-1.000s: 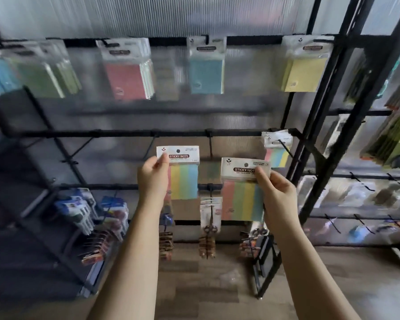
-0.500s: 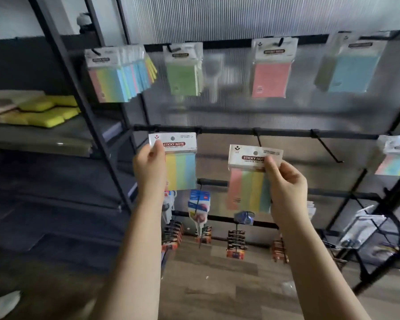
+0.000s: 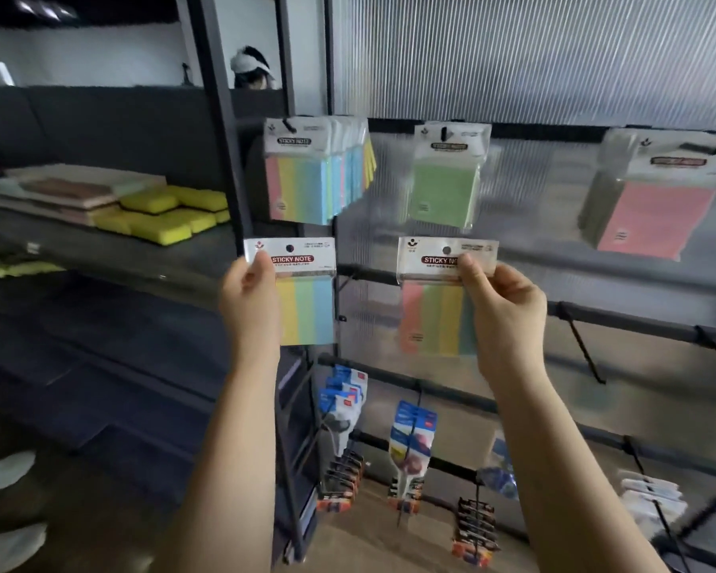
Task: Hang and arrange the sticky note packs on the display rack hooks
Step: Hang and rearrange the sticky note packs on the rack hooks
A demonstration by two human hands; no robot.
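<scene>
The task looks partly done. On the top rail of the display rack (image 3: 554, 132) a thick bunch of striped packs (image 3: 306, 175) already hangs from the leftmost hook, a green pack (image 3: 447, 179) hangs from the next hook, and a pink pack (image 3: 658, 192) hangs further right, though that one is blurred. Two packs are not yet hung. The left hand (image 3: 249, 299) pinches the left striped pack (image 3: 294, 291) by the left edge of its white header card, thumb on the front, so the pack dangles upright just below the hanging bunch. The right hand (image 3: 509, 312) pinches the right striped pack (image 3: 443, 299) at the right part of its header, thumb over the printed label, holding it in front of the rail below the green pack. Both header holes are visible and neither has a hook through it. By colour, both held packs seem to belong with the striped bunch at top left, or else on the bare hooks (image 3: 583, 345) of the middle rail to the right; which is meant cannot be told. What appears left is to thread each hole onto a hook and square up the row. Lower rails carry other small goods (image 3: 410, 448), and yellow sponges (image 3: 170, 213) sit on a shelf to the left.
</scene>
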